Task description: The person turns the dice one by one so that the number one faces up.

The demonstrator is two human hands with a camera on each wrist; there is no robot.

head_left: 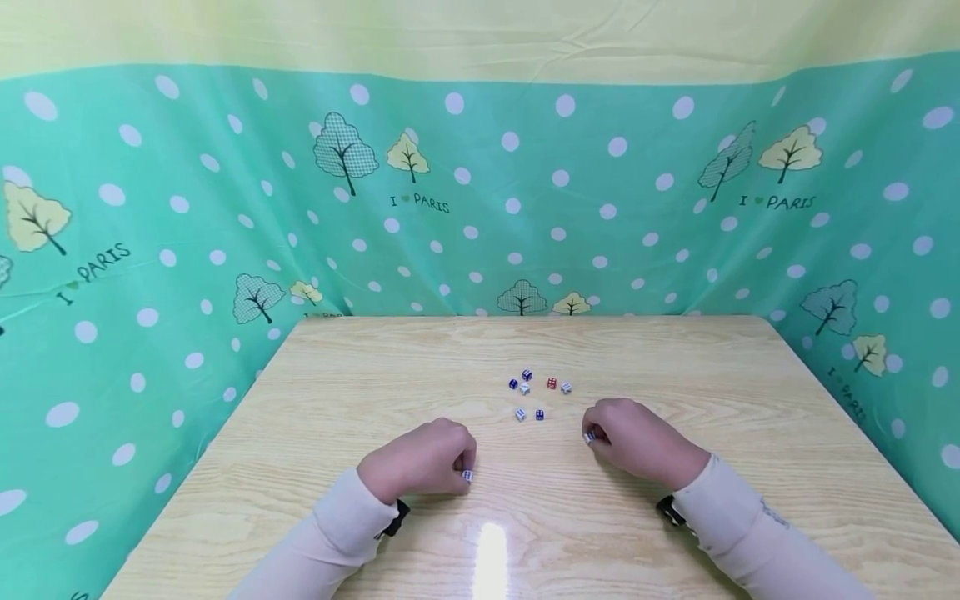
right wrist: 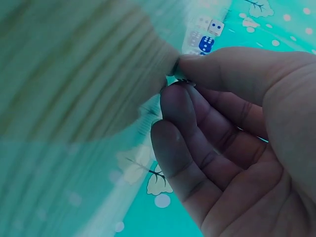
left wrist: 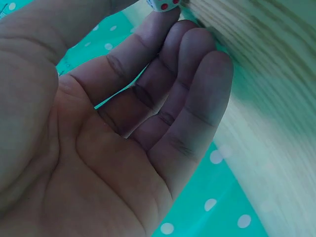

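My left hand [head_left: 423, 458] pinches a white die [head_left: 468, 476] between thumb and forefinger, low over the wooden table [head_left: 360, 375]. Red pips show on that white die [left wrist: 165, 5] in the left wrist view. Off to the right, my right hand [head_left: 637, 437] pinches another white die [head_left: 590, 437] at its fingertips; the right wrist view mostly hides it. Beyond the hands lie loose dice: a red die [head_left: 552, 383] beside a white die [head_left: 566, 387], two blue dice [head_left: 527, 375] close to a white one [head_left: 525, 389], and nearer, a white die [head_left: 521, 414] by a blue die [head_left: 540, 414].
A green dotted curtain [head_left: 510, 208] with printed trees surrounds the table at the back and both sides. Black straps [head_left: 670, 510] circle both wrists at the sleeve cuffs. Light reflects off the table's near part.
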